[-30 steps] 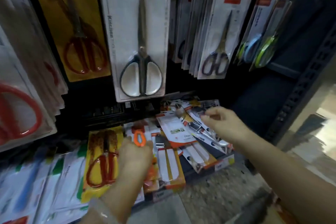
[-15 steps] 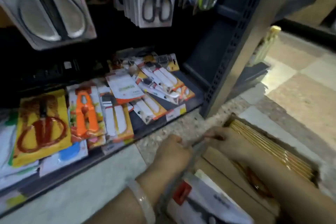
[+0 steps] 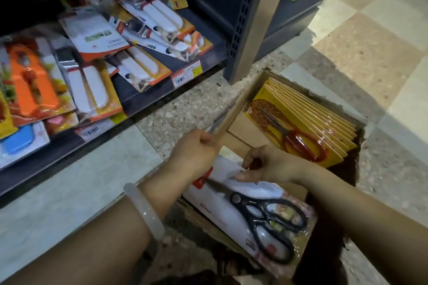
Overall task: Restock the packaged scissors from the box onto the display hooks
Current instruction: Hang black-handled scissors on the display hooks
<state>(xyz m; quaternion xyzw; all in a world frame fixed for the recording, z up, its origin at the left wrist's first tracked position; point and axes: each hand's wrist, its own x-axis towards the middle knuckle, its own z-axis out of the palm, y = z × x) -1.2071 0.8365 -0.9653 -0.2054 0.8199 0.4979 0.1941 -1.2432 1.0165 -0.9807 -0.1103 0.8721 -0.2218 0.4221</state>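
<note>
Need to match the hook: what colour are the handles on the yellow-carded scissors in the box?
Red handles, clearest in the head view.

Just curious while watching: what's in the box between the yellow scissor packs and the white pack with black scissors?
In the head view, the yellow packs and white pack are separated by bare cardboard box bottom and the right hand, which pinches the white pack's top edge.

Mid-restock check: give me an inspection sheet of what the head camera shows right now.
Surface: speckled stone floor.
Job's things: open cardboard box on the floor holds a row of yellow-carded red-handled scissors; white-carded black-handled scissors lie nearer the person.
Clutter: packaged white-handled kitchen tools heaped on the low dark shelf.
Hands: left hand grips the box flap; right hand pinches the white card's top.
Cables: nothing seen.
Surroundings: grey perforated shelf upright; display hooks out of view.
</note>
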